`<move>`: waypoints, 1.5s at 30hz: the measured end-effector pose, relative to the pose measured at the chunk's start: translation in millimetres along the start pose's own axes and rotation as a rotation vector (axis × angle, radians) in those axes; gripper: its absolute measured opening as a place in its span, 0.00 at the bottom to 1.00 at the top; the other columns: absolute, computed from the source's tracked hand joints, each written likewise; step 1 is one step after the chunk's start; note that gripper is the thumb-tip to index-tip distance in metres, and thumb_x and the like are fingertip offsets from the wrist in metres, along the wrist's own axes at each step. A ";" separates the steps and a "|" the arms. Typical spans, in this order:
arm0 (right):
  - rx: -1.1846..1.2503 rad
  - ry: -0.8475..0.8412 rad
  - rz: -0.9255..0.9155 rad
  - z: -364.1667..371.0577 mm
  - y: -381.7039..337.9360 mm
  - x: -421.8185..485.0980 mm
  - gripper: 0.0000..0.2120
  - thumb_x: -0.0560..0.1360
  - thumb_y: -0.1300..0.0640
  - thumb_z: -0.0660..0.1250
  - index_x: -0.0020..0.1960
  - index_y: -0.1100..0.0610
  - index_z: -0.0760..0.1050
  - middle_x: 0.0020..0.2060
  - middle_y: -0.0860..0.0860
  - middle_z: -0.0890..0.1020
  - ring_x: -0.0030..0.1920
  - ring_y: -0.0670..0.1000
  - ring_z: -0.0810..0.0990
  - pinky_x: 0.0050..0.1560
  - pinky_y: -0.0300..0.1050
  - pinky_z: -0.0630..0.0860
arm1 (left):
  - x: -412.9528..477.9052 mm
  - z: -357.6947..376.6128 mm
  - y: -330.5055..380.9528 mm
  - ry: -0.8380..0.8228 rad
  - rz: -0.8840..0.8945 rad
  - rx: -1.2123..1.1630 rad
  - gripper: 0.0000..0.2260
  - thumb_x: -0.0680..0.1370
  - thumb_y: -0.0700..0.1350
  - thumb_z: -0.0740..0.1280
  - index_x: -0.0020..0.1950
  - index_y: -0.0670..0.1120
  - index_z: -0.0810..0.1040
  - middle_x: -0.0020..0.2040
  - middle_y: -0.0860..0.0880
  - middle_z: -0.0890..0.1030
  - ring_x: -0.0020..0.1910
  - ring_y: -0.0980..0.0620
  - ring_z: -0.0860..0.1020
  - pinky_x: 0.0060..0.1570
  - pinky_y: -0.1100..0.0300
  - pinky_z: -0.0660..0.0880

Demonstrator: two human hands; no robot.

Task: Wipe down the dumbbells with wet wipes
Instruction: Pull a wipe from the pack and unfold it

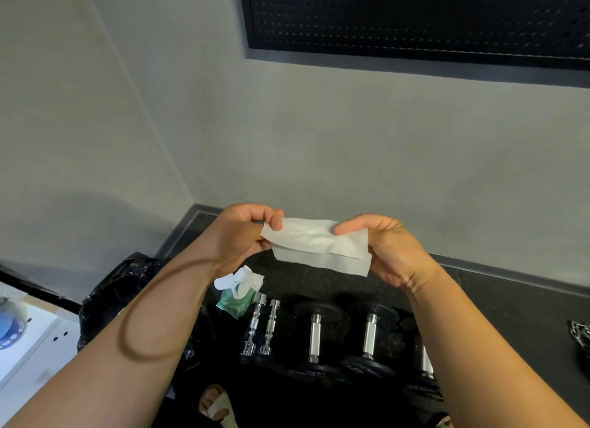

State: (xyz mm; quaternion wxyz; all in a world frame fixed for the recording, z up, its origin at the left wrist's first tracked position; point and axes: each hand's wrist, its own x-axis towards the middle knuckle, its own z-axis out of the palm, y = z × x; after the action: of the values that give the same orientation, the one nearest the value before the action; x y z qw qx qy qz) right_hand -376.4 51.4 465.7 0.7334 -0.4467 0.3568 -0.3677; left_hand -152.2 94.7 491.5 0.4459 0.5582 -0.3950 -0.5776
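A white wet wipe is stretched flat between both hands, well above the floor. My left hand pinches its left end and my right hand pinches its right end. Below on the black floor lie two black dumbbells with silver handles, one left of the other. A third dumbbell is partly hidden by my right forearm. Two small chrome bars lie left of them. The green wet wipe pack sits open beside the bars.
A black plastic bag slumps at the left by the grey wall. A white unit stands at the far left. A chain lies at the right edge. My sandalled foot is below the bars.
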 end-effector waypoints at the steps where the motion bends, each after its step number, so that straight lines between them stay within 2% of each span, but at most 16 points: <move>1: -0.019 -0.013 -0.002 0.7 -0.6 0.4 0.29 0.73 0.80 0.52 0.30 0.58 0.83 0.33 0.55 0.85 0.34 0.52 0.84 0.38 0.43 0.82 | 0.0 -0.9 -1.3 -0.011 -0.012 -0.043 0.21 0.75 0.25 0.60 0.31 0.46 0.81 0.51 0.44 0.79 0.53 0.45 0.78 0.56 0.49 0.75; 3: -0.042 -0.037 0.010 1.7 -0.8 1.0 0.28 0.73 0.79 0.54 0.28 0.58 0.82 0.33 0.56 0.85 0.34 0.53 0.84 0.34 0.43 0.82 | -0.4 -2.3 -3.6 -0.021 -0.038 -0.099 0.15 0.76 0.28 0.60 0.46 0.45 0.81 0.49 0.45 0.80 0.49 0.47 0.79 0.51 0.53 0.77; 5: -0.048 -0.045 0.028 1.5 -0.2 2.2 0.28 0.73 0.80 0.54 0.25 0.58 0.80 0.33 0.56 0.84 0.33 0.53 0.84 0.31 0.42 0.80 | 2.1 -4.0 -6.6 -0.006 -0.068 -0.143 0.17 0.76 0.28 0.60 0.56 0.47 0.76 0.51 0.46 0.77 0.51 0.50 0.78 0.51 0.53 0.75; 8: -0.032 -0.057 0.033 0.2 2.9 4.9 0.29 0.71 0.82 0.52 0.23 0.59 0.78 0.33 0.57 0.84 0.33 0.55 0.84 0.30 0.41 0.80 | 5.6 -5.1 -10.9 0.031 -0.092 -0.197 0.21 0.76 0.28 0.60 0.62 0.50 0.73 0.57 0.45 0.72 0.52 0.52 0.77 0.52 0.50 0.75; 12: -0.130 -0.064 0.010 -3.8 7.1 9.7 0.30 0.69 0.84 0.50 0.25 0.60 0.80 0.32 0.57 0.84 0.33 0.53 0.84 0.33 0.40 0.80 | 11.9 -5.6 -19.0 0.075 -0.142 -0.301 0.21 0.78 0.30 0.58 0.69 0.46 0.71 0.60 0.42 0.71 0.54 0.53 0.77 0.51 0.52 0.78; 14: -0.150 -0.062 0.010 -5.0 9.7 12.8 0.30 0.70 0.83 0.50 0.27 0.60 0.82 0.34 0.57 0.84 0.36 0.54 0.84 0.38 0.42 0.82 | 14.9 -6.6 -23.3 0.085 -0.221 -0.371 0.17 0.80 0.38 0.58 0.69 0.45 0.71 0.60 0.42 0.73 0.60 0.47 0.77 0.58 0.48 0.76; 16: -0.142 -0.059 0.015 -6.6 13.0 15.9 0.29 0.70 0.82 0.51 0.30 0.59 0.83 0.37 0.57 0.85 0.39 0.55 0.84 0.43 0.44 0.83 | 17.9 -6.1 -27.9 0.066 -0.265 -0.343 0.17 0.80 0.44 0.63 0.68 0.44 0.71 0.59 0.42 0.76 0.59 0.44 0.78 0.57 0.47 0.76; 20: -0.083 -0.043 0.092 -12.9 23.3 26.5 0.19 0.63 0.71 0.57 0.42 0.59 0.84 0.42 0.55 0.85 0.41 0.51 0.83 0.40 0.41 0.81 | 30.1 -3.6 -38.7 0.109 -0.229 -0.218 0.24 0.75 0.32 0.66 0.70 0.47 0.70 0.59 0.43 0.75 0.54 0.49 0.78 0.39 0.58 0.79; 23: 0.238 0.013 0.202 -16.7 32.7 31.8 0.21 0.62 0.61 0.65 0.55 0.62 0.75 0.47 0.57 0.80 0.38 0.53 0.83 0.34 0.42 0.80 | 40.9 -0.6 -44.2 0.104 -0.203 -0.249 0.26 0.75 0.30 0.65 0.71 0.48 0.69 0.57 0.46 0.74 0.55 0.51 0.77 0.31 0.62 0.78; 26: 0.364 0.098 0.317 -16.7 53.8 43.0 0.29 0.68 0.45 0.66 0.62 0.63 0.73 0.55 0.59 0.81 0.48 0.57 0.84 0.43 0.50 0.83 | 57.1 1.3 -56.5 0.100 -0.172 -0.258 0.26 0.76 0.30 0.64 0.71 0.50 0.69 0.60 0.47 0.74 0.57 0.52 0.76 0.39 0.60 0.80; 29: 0.430 0.143 0.398 -14.5 75.7 58.6 0.31 0.68 0.40 0.66 0.60 0.63 0.77 0.52 0.60 0.83 0.46 0.57 0.84 0.40 0.47 0.82 | 77.0 -0.6 -74.8 0.129 -0.167 -0.361 0.26 0.76 0.28 0.62 0.70 0.49 0.70 0.64 0.42 0.74 0.63 0.45 0.74 0.55 0.50 0.76; 31: 0.475 0.154 0.447 -13.1 90.3 68.8 0.30 0.68 0.39 0.66 0.53 0.64 0.81 0.47 0.60 0.84 0.41 0.58 0.84 0.36 0.45 0.82 | 90.5 -2.8 -88.6 0.148 -0.166 -0.427 0.25 0.76 0.28 0.61 0.69 0.48 0.71 0.64 0.40 0.74 0.60 0.45 0.76 0.54 0.51 0.77; 35: 0.500 0.153 0.476 -17.9 120.3 92.8 0.27 0.65 0.40 0.69 0.50 0.62 0.84 0.47 0.59 0.83 0.43 0.57 0.82 0.43 0.46 0.78 | 115.6 -7.3 -115.1 0.203 -0.167 -0.523 0.24 0.77 0.27 0.60 0.69 0.47 0.71 0.56 0.44 0.76 0.54 0.49 0.78 0.48 0.57 0.77; 40: 0.641 0.109 0.362 -29.7 162.5 125.0 0.35 0.61 0.49 0.78 0.63 0.62 0.76 0.60 0.60 0.78 0.56 0.59 0.79 0.54 0.49 0.79 | 149.5 -20.7 -153.5 0.269 -0.191 -0.638 0.24 0.78 0.28 0.60 0.72 0.46 0.68 0.56 0.44 0.74 0.52 0.50 0.78 0.47 0.58 0.77; 43: 0.702 0.107 0.306 -34.2 191.0 142.9 0.19 0.67 0.54 0.73 0.55 0.62 0.82 0.56 0.61 0.81 0.55 0.59 0.81 0.58 0.51 0.78 | 166.1 -27.2 -182.7 0.315 -0.203 -0.523 0.24 0.79 0.30 0.60 0.72 0.47 0.67 0.59 0.43 0.73 0.50 0.54 0.78 0.40 0.63 0.78; 45: 0.678 0.150 0.324 -34.6 207.3 154.3 0.12 0.71 0.56 0.69 0.50 0.62 0.83 0.53 0.61 0.82 0.53 0.58 0.82 0.57 0.51 0.78 | 177.3 -31.1 -202.6 0.292 -0.213 -0.501 0.24 0.79 0.30 0.60 0.73 0.46 0.66 0.60 0.42 0.71 0.51 0.53 0.78 0.44 0.60 0.79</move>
State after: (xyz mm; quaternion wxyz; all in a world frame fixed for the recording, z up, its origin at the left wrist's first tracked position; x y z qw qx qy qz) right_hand -286.9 -26.1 233.5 0.8601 -0.0885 0.3337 -0.3756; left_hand -132.5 -14.6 244.3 0.5584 0.5463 -0.1113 -0.6142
